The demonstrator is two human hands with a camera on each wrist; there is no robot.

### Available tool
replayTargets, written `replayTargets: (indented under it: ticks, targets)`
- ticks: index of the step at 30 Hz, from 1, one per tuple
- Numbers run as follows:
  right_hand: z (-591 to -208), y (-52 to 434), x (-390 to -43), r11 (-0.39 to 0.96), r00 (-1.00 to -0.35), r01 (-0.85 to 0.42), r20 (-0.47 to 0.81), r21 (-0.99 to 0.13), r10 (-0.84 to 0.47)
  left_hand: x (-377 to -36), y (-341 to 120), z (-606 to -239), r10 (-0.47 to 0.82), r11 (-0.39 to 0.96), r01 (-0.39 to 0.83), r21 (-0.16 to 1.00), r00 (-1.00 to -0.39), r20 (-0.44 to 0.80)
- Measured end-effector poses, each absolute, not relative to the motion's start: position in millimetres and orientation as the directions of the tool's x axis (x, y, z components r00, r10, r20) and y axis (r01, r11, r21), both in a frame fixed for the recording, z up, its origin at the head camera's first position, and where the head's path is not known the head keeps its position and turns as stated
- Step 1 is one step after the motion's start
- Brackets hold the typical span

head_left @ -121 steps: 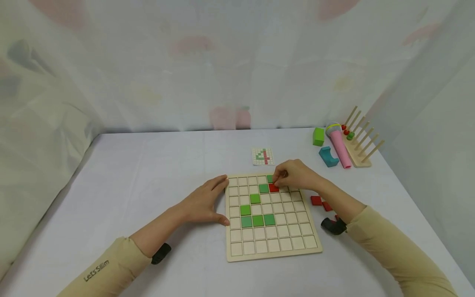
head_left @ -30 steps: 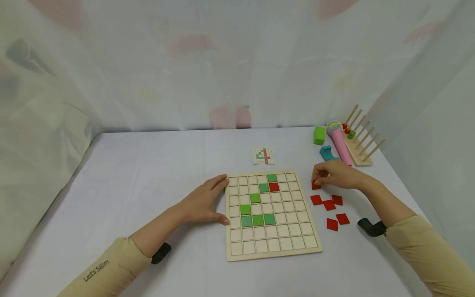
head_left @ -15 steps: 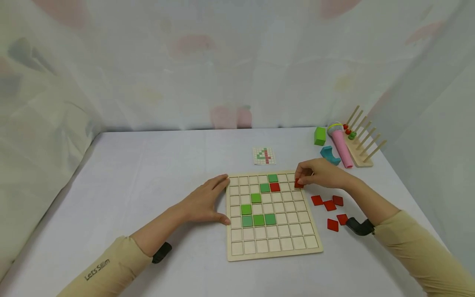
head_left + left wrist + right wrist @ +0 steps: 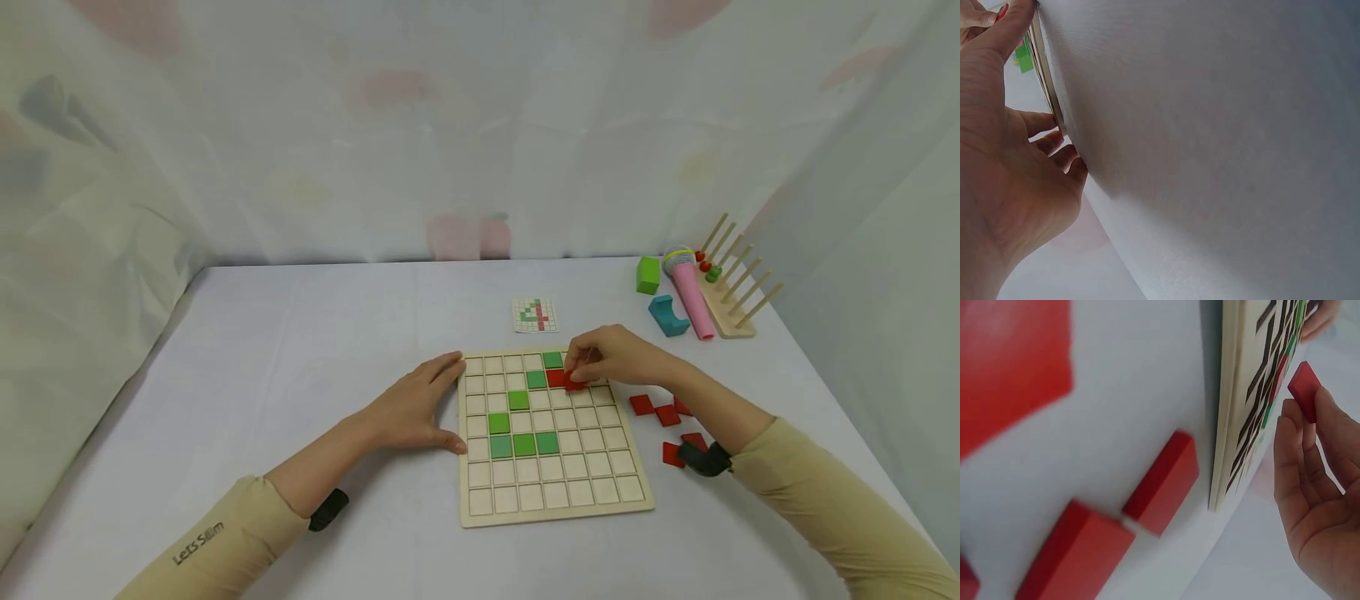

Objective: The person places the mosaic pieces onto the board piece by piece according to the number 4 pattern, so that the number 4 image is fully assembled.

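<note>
My right hand (image 4: 618,357) pinches a red square tile (image 4: 1305,392) between thumb and fingers, over the upper part of the wooden grid board (image 4: 557,515). In the head view this tile overlaps the cell just right of a red tile (image 4: 555,378) lying in the grid. Several green tiles (image 4: 523,445) sit in cells to the left and below, and one in the top row. My left hand (image 4: 411,408) rests along the board's left edge, thumb and fingers spread and touching the rim. The left wrist view shows those fingertips against the board's side.
Several loose red tiles (image 4: 642,405) lie right of the board, some partly behind the right forearm. Behind the board is a small pattern card (image 4: 535,316). At the back right stand a green block (image 4: 648,275), a teal curved block (image 4: 668,316), a pink toy microphone (image 4: 693,298) and a pegged wooden stand (image 4: 737,323).
A red tile was set into the second row. My right hand then picked up another red tile at the right and carried it left over the board. The left hand stays put.
</note>
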State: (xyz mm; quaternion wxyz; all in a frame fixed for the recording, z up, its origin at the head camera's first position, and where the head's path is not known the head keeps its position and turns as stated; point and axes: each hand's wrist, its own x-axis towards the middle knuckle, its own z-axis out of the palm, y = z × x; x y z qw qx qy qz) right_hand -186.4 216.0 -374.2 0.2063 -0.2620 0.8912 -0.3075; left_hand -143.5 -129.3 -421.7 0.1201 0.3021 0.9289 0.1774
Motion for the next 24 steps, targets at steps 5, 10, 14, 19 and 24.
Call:
replayTargets:
  ticks: [5, 10, 14, 19, 24]
  targets:
    - [-375, 207, -184, 0.668, -0.769, -0.334, -0.218, -0.665, -0.602, -143, -129, -421, 0.603, 0.754, 0.516, 0.407, -0.789, -0.117]
    - [-377, 201, -182, 0.670, -0.771, -0.328, -0.221, -0.666, -0.597, -143, -129, -421, 0.605, 0.751, 0.522, 0.405, -0.789, -0.107]
    - [-379, 197, -181, 0.676, -0.776, -0.324, -0.223, -0.662, -0.591, -143, -129, -421, 0.607, 0.751, 0.523, 0.404, -0.788, -0.107]
    - [-384, 195, -180, 0.684, -0.779, -0.337, -0.217, -0.646, -0.588, -143, -129, -421, 0.606, 0.751, 0.522, 0.406, -0.788, -0.109]
    - [-385, 194, -178, 0.680, -0.780, -0.359, -0.195, -0.639, -0.595, -144, -130, -422, 0.607, 0.750, 0.523, 0.405, -0.788, -0.106]
